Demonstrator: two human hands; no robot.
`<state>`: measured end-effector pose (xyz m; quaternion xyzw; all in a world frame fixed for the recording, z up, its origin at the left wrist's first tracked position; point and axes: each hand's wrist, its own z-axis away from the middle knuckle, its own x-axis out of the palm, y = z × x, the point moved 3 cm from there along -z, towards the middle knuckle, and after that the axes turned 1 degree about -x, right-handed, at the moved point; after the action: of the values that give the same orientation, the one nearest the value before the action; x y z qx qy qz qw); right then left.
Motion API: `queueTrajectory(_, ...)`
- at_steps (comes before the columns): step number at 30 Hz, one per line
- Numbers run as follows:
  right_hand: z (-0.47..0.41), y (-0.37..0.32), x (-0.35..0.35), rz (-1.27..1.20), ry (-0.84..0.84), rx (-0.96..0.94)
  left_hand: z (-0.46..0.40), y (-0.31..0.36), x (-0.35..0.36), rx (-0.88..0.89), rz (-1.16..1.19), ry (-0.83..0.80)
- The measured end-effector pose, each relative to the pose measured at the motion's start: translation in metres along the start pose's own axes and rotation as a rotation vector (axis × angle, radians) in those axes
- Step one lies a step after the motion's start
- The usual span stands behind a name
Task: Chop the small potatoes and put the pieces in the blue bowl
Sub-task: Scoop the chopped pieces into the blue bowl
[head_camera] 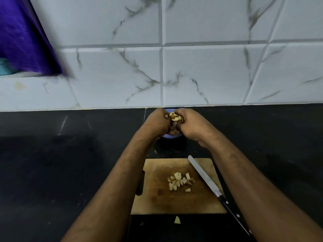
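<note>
- Nearest you, 1 pale wedge of potato (177,220) lies on the black stone counter (52,172), just off the near edge of the worn wooden chopping board (157,198). It is easy to forget there, and a sleeve or forearm could sweep it further away.
- On that board sits 1 loose heap of cut potato pieces (180,181), roughly 15 as far as I can count; they overlap, so treat that as approximate.
- 1 long steel knife with a black riveted handle (212,186) lies slantwise along the board's right side, its handle running off the near corner beneath your right forearm. Drawing that arm back carelessly could knock it, or bring skin onto the blade.
- Your left hand (158,122) and right hand (189,123) are pressed together, each grip curled round 1 shared handful of potato pieces (174,117), held over the small blue bowl (172,136) at the back of the counter by the marble-patterned wall tiles (201,72).
- Both hands hide most of the bowl, so its contents cannot be told. It looks narrow beside your cupped hands; letting go too wide or too high would likely scatter pieces onto the counter.
- I can see no whole potatoes.
</note>
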<state>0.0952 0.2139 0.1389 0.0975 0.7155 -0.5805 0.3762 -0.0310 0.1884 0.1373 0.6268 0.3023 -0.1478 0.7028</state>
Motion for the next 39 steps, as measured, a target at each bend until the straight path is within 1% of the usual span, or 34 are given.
queueTrajectory(3, -0.033, -0.005, -0.002, -0.008, -0.003, -0.007, -0.027, -0.001, -0.003, -0.037, 0.137, 0.037)
queueTrajectory(6, -0.06, -0.001, 0.003, 0.066, 0.025, 0.005, -0.047, -0.007, -0.001, -0.06, 0.188, 0.03)
queueTrajectory(8, -0.073, 0.004, 0.006, 0.145, 0.056, 0.011, -0.056, -0.011, 0.001, -0.063, 0.174, 0.015)
queueTrajectory(11, -0.085, 0.011, 0.01, 0.256, 0.069, 0.017, -0.068, -0.018, 0.009, -0.043, 0.083, 0.001)
queueTrajectory(14, -0.094, 0.017, 0.014, 0.236, 0.077, 0.022, -0.073, -0.02, 0.013, -0.03, 0.07, 0.018)
queueTrajectory(21, -0.1, 0.023, 0.015, 0.167, 0.105, 0.036, -0.079, -0.027, 0.016, 0.002, 0.022, 0.118)
queueTrajectory(24, -0.099, 0.022, 0.015, 0.171, 0.136, 0.034, -0.073, -0.026, 0.015, 0.029, 0.021, 0.137)
queueTrajectory(30, -0.089, 0.02, 0.017, 0.209, 0.135, 0.021, -0.064, -0.03, 0.013, 0.059, -0.018, 0.157)
queueTrajectory(32, -0.083, 0.02, 0.018, 0.274, 0.111, 0.005, -0.057, -0.033, 0.012, 0.089, -0.096, 0.164)
queueTrajectory(34, -0.074, 0.022, 0.02, 0.399, 0.049, -0.014, -0.05, -0.04, 0.012, 0.136, -0.191, 0.16)
queueTrajectory(37, -0.06, 0.03, 0.028, 0.558, -0.119, -0.038, -0.038, -0.051, 0.014, 0.178, -0.389, 0.118)
queueTrajectory(39, -0.052, 0.037, 0.034, 0.607, -0.196, -0.002, -0.029, -0.054, 0.017, 0.195, -0.488, 0.084)
